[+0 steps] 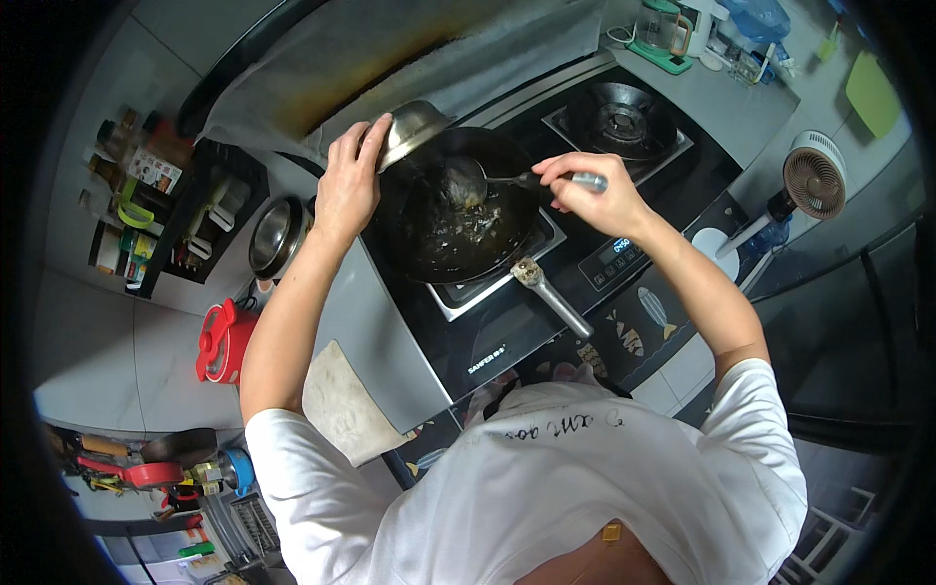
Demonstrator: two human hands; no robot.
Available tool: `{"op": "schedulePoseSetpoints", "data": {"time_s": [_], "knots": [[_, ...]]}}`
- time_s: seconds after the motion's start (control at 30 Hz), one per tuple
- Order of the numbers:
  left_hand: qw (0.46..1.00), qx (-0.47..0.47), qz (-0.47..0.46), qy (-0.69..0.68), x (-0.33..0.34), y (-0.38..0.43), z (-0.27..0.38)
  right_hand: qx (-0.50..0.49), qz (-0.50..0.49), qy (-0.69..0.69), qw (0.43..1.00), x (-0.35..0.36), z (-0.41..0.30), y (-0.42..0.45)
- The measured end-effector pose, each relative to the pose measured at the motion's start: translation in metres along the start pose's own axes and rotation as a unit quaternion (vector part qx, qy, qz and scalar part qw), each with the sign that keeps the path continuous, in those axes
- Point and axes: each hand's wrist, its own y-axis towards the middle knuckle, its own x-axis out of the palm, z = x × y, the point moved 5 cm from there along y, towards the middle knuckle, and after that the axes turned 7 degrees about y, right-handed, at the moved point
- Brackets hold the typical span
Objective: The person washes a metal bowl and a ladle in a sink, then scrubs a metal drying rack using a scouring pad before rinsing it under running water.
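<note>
My left hand (356, 172) grips the rim of a metal bowl (415, 130), which is tipped on its side over the far left edge of a dark wok (439, 252). In my right hand (596, 186) is the handle of a metal ladle (466, 183); its round head is inside the wok. Glossy dark liquid with bright reflections lies in the wok's bottom. The wok sits on the left burner of a black glass gas stove (497, 329), its metal-ended handle (559, 301) pointing towards me. What the bowl holds is hidden.
A second burner (620, 124) lies at the right rear. Left of the stove are lidded metal pots (274, 238), a red cooker (223, 340), a beige cloth (355, 406) and a black spice rack (212, 212). To the right stand a fan (813, 183) and a glass kettle (657, 33).
</note>
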Motion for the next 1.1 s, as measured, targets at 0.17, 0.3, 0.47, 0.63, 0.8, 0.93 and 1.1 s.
{"op": "schedulePoseSetpoints", "data": {"time_s": [0.17,0.3,0.47,0.63,0.8,0.93,1.1], "knots": [[0.999,0.040,0.030,0.002,-0.019,-0.013,0.003,-0.148,-0.195,-0.190,0.951,0.027,-0.034,-0.031],[0.987,0.041,0.153,-0.017,-0.025,-0.025,-0.004,-0.106,-0.143,-0.144,0.973,0.008,-0.017,-0.053],[0.982,-0.052,0.167,-0.072,-0.006,-0.029,-0.005,0.128,0.151,0.198,0.960,-0.033,0.038,-0.068],[0.890,-0.359,0.245,-0.143,0.038,-0.065,-0.028,0.224,0.199,0.329,0.896,-0.010,0.068,-0.079],[0.212,-0.614,0.190,-0.736,0.125,-0.136,-0.020,0.176,0.089,0.004,0.980,-0.001,0.060,-0.121],[0.031,-0.523,0.206,-0.826,0.077,-0.160,0.001,-0.008,0.247,-0.218,0.944,-0.001,-0.015,-0.146],[0.039,-0.489,0.316,-0.812,-0.065,-0.348,-0.030,0.087,-0.024,0.037,0.995,0.192,-0.050,-0.130]]}}
